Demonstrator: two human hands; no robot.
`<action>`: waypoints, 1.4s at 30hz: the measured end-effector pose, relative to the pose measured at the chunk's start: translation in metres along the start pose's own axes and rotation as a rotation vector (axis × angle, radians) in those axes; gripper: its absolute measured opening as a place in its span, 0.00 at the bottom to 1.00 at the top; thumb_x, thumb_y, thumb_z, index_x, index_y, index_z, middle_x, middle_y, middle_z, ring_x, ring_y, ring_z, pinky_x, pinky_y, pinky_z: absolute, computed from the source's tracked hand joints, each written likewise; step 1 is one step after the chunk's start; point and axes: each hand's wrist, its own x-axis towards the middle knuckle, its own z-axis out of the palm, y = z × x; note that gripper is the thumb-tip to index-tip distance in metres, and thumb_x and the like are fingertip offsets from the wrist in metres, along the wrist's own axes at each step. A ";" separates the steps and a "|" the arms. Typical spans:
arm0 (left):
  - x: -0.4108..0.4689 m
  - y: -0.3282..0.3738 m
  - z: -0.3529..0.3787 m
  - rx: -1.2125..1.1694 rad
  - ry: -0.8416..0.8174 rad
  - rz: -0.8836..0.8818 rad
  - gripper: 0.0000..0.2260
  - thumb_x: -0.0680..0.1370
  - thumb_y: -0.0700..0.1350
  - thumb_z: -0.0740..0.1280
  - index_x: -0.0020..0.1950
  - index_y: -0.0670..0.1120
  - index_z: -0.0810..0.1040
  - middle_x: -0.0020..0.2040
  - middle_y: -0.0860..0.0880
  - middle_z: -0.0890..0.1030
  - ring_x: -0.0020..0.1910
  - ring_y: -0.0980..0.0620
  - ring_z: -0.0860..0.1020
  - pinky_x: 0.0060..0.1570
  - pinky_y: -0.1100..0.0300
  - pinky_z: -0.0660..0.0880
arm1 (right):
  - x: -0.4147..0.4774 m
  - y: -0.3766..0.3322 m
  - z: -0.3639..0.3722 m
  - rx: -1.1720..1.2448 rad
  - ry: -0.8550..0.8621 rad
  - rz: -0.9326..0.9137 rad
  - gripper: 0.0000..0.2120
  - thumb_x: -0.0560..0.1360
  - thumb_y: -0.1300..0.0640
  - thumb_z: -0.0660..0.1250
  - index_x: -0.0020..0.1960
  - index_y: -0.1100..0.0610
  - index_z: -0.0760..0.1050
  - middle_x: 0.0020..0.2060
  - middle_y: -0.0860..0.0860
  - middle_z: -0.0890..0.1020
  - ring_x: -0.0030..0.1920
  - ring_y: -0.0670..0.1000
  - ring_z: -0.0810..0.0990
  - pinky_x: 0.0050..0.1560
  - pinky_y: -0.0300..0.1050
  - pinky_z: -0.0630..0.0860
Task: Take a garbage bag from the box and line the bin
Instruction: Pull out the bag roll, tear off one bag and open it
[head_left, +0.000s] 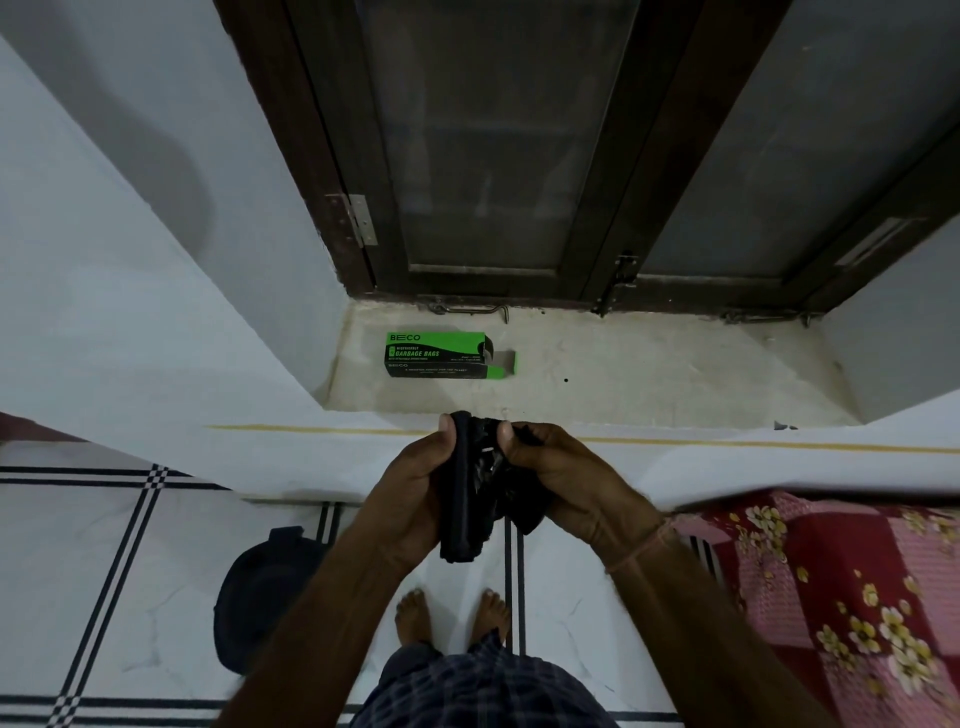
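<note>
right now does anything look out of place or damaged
Nothing spilled or broken. The green box lies on the window ledge with its end flap open, and the black bag is bunched between the left hand and right hand.

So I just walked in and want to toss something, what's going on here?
A person stands at a window ledge and grips a bunched black garbage bag with both the left hand and the right hand, apparently working it open. The green box lies on the ledge with its end flap open. A dark round container, probably the bin, sits on the floor beside the person's left foot. The bag is not in it yet.
</note>
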 end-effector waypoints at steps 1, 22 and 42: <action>0.000 0.001 -0.001 0.000 0.003 -0.002 0.27 0.80 0.59 0.59 0.63 0.38 0.81 0.55 0.37 0.85 0.48 0.43 0.86 0.41 0.50 0.83 | 0.000 0.000 0.002 0.015 0.002 0.001 0.21 0.79 0.53 0.65 0.61 0.69 0.79 0.47 0.61 0.85 0.46 0.57 0.84 0.50 0.50 0.82; 0.003 0.002 0.005 -0.556 -0.141 0.193 0.13 0.83 0.49 0.56 0.49 0.44 0.76 0.39 0.49 0.75 0.34 0.54 0.75 0.41 0.61 0.79 | -0.009 -0.017 0.036 0.490 0.054 -0.084 0.21 0.82 0.56 0.59 0.33 0.56 0.81 0.30 0.51 0.80 0.32 0.47 0.80 0.42 0.40 0.79; 0.012 0.035 -0.050 -0.100 0.175 0.477 0.10 0.87 0.50 0.55 0.53 0.47 0.72 0.39 0.50 0.76 0.31 0.54 0.72 0.34 0.60 0.74 | -0.008 -0.004 0.034 -0.137 0.223 -0.139 0.16 0.85 0.50 0.59 0.44 0.60 0.68 0.28 0.50 0.61 0.23 0.45 0.59 0.24 0.36 0.65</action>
